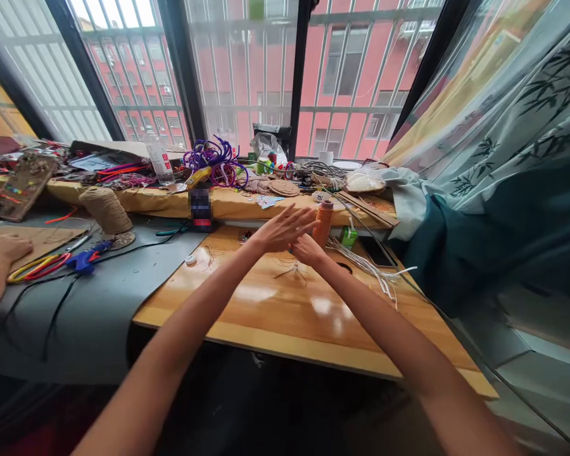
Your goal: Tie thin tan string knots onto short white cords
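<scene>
Over the wooden board, my left hand (284, 229) is stretched out flat, fingers pointing right. Just beneath and beside it, my right hand (308, 249) is closed, with its fingers partly hidden behind the left. A tiny teal spot shows at the right hand's fingers, too small to name. Below both hands, a small bundle of thin wire or thread (294, 268) spreads over the wooden board (275, 310). Close behind the right hand stands an orange spool of thread (323, 223).
White cords (377, 269), a green carton (348, 237) and a dark flat device (378, 251) lie at the right. At left are a blue glue gun (85, 259), a twine cone (106, 209) and another person's hand (10, 249). The windowsill holds purple pipe cleaners (213, 158).
</scene>
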Available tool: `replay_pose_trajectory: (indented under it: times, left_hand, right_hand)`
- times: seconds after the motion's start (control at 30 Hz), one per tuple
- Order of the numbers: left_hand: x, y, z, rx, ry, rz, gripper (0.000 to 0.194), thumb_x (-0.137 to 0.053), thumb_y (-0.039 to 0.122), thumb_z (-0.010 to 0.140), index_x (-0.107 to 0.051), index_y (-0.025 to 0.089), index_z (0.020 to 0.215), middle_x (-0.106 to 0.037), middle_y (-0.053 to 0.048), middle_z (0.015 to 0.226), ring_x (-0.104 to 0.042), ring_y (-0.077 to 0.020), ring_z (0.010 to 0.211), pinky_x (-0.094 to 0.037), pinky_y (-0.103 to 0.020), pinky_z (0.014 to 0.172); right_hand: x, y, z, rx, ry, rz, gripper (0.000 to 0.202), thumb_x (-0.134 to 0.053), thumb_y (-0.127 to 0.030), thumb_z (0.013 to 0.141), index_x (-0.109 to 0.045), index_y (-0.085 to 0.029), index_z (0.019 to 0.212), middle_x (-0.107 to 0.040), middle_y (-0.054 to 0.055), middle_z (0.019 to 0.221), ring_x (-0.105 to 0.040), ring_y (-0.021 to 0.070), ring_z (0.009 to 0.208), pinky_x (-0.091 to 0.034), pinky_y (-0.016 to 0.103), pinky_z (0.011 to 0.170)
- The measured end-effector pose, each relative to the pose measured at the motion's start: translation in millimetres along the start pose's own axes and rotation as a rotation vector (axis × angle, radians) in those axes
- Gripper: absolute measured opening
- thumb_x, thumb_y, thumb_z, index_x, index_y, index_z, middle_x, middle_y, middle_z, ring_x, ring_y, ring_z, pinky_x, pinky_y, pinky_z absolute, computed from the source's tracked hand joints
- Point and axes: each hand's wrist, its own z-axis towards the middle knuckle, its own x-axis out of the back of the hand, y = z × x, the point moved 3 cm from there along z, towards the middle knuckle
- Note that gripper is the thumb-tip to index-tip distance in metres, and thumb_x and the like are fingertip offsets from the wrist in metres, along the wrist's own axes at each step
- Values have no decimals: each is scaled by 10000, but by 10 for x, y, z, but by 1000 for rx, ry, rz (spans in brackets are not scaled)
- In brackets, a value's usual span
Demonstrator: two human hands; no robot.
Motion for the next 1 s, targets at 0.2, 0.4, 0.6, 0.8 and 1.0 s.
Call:
replay_pose_trajectory:
  times: [0.2,0.4,0.6,0.8,1.0]
  left_hand:
    - [-400,151,-299,448,175,-166,547,-403,262,794,-195,161,1289,-303,-111,1325,-180,-203,1255,-73,-445,1019]
    - [-460,582,-619,518,356,-221,531,-432,406,765,-308,126,1199,-386,-196,1226,-289,-279,1188,-171,-507,943]
    - [-477,783,-698,109,292,-126,175,-400,115,783,-449,169,624,-479,7,531,-454,-116,545,-307,-223,524]
    - [-526,749,-683,165,341,-148,254,-340,46,730,-423,164,520,-425,11,433,-382,-102,430,-214,-229,420]
    - [-601,741,-649,173,271,-200,201,-354,50,647,-421,164,495,-432,2,412,-398,-104,419,-233,-226,400]
  right_hand:
    - [111,-58,-376,-2,93,93,531,-359,-77,788,-277,-294,1266,-303,10,1332,-194,171,1239,-149,456,982]
    - [390,-545,-1102,-711,493,232,431,-473,-348,752,-440,-167,1142,-397,168,1195,-261,321,1159,-267,523,844]
    - [177,-770,-1063,-334,513,207,283,-425,-117,747,-452,-162,469,-438,-9,438,-383,96,481,-236,246,480]
    - [107,-883,-973,-115,450,303,302,-363,-100,756,-445,-148,470,-450,-22,410,-333,67,400,-149,261,442]
    - [80,-899,-873,-12,413,344,306,-339,-89,761,-442,-154,480,-455,-15,411,-336,77,384,-120,279,424]
